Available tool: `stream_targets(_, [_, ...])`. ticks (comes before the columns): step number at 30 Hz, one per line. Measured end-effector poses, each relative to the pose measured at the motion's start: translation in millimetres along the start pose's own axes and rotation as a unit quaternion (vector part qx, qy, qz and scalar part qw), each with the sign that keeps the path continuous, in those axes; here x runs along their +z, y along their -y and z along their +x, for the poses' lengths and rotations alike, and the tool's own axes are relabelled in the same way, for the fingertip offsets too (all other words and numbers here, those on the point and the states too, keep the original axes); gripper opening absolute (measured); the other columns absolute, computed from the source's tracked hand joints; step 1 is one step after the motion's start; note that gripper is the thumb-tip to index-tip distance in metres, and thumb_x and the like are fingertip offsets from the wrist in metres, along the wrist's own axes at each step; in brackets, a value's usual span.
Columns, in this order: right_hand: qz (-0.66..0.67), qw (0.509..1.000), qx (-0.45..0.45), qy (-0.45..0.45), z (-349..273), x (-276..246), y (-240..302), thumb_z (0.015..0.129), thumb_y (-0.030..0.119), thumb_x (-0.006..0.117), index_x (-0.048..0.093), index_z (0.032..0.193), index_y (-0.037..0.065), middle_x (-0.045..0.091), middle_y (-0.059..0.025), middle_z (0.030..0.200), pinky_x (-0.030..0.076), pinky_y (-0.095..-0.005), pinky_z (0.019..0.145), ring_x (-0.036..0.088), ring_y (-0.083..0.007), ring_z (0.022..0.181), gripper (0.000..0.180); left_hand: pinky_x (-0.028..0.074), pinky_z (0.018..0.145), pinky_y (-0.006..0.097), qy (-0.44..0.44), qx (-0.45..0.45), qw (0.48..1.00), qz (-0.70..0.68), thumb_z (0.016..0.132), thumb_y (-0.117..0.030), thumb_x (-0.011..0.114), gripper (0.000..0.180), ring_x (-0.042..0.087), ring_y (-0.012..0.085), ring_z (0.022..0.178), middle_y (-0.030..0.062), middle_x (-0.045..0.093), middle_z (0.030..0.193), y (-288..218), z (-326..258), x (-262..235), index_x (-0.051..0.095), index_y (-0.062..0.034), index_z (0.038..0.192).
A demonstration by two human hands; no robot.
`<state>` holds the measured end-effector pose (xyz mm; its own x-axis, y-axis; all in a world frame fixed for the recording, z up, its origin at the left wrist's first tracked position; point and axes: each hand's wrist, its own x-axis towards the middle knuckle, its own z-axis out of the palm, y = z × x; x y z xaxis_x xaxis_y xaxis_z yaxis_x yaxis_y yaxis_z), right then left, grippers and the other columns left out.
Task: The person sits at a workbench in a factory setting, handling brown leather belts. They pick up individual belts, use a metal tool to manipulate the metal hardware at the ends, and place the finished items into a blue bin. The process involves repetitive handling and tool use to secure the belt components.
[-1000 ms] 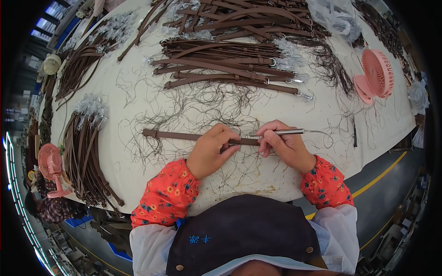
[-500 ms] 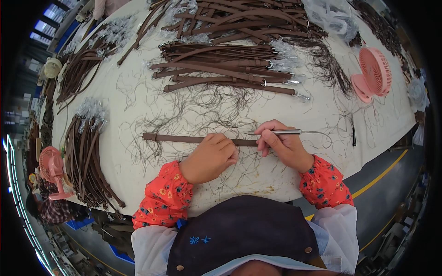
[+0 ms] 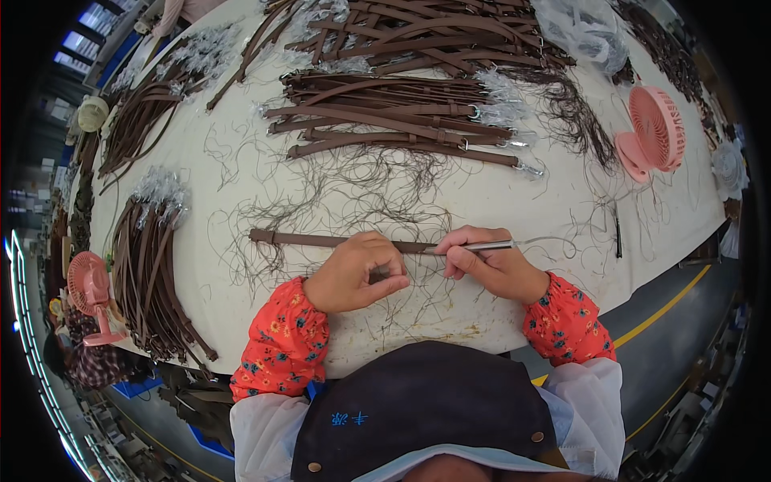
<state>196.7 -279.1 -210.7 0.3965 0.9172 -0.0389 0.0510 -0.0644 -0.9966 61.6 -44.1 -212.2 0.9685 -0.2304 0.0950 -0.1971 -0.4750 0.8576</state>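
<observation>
A brown strap lies crosswise on the pale table in front of me, with a keeper loop near its left end. My left hand is curled over the strap's middle, its thumb held apart from the bent fingers; the fingertips are partly hidden. Between the thumb and fingers of my right hand is a silver pen-shaped tool with a thin cord trailing from its back end. The tool's tip points left and meets or nearly meets the strap's right part, which my right fingers partly cover.
Loose dark threads litter the table around the strap. Beyond them lie stacked brown straps with plastic-wrapped metal ends. Another strap bundle sits at left. Pink fans stand at right and left. A thin black tool lies at right.
The tool in my right hand has come down and left onto or close to the strap. My left hand has shifted slightly left, and its thumb has opened away from the fingers.
</observation>
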Motion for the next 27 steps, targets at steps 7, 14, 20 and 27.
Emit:
stream_targets(7, [-0.012, 1.0, -0.003, 0.003, 1.1, 0.2, 0.6, 0.105, 0.025, 0.053, 0.065, 0.108, 0.001, 0.068, -0.0052, 0.08, 0.054, -0.0265, 0.069, 0.066, -0.0112, 0.074, 0.028, 0.046, 0.077, 0.038, -0.006, 0.003, 1.0, 0.0, 0.084, -0.015, 0.074, 0.019, 0.06, 0.0248, 0.08, 0.0027, 0.065, 0.077, 1.1, 0.3, 1.1, 0.059, -0.008, 0.075])
stream_targets(14, [-0.022, 1.0, -0.003, -0.003, 1.5, 1.1, -0.2, 0.104, 0.024, 0.054, 0.066, 0.107, 0.001, 0.068, -0.0053, 0.079, 0.055, -0.0268, 0.069, 0.067, -0.0111, 0.074, 0.026, 0.045, 0.078, 0.038, -0.004, -0.001, 1.0, 0.003, 0.084, -0.015, 0.074, 0.018, 0.06, 0.0246, 0.082, 0.0021, 0.065, 0.078, 1.4, 0.1, 1.3, 0.059, -0.0084, 0.075])
stream_targets(20, [-0.021, 1.0, 0.002, -0.005, 1.3, 1.2, 1.0, 0.104, 0.024, 0.055, 0.066, 0.107, 0.001, 0.068, -0.0049, 0.079, 0.054, -0.0263, 0.068, 0.066, -0.011, 0.073, 0.025, 0.045, 0.078, 0.038, -0.005, 0.001, 1.0, 0.007, 0.084, -0.015, 0.074, 0.018, 0.06, 0.0246, 0.082, 0.0021, 0.065, 0.078, 2.9, 0.0, 2.1, 0.06, -0.0084, 0.075])
stream_targets(27, [-0.02, 1.0, 0.005, -0.005, 1.2, 1.7, 1.1, 0.104, 0.023, 0.054, 0.066, 0.108, 0.001, 0.068, -0.0039, 0.079, 0.054, -0.0258, 0.068, 0.065, -0.0098, 0.073, 0.025, 0.046, 0.077, 0.037, -0.004, 0.002, 1.0, 0.013, 0.084, -0.015, 0.074, 0.017, 0.06, 0.0245, 0.082, 0.0025, 0.065, 0.079, 2.3, -0.3, 1.7, 0.06, -0.0084, 0.077])
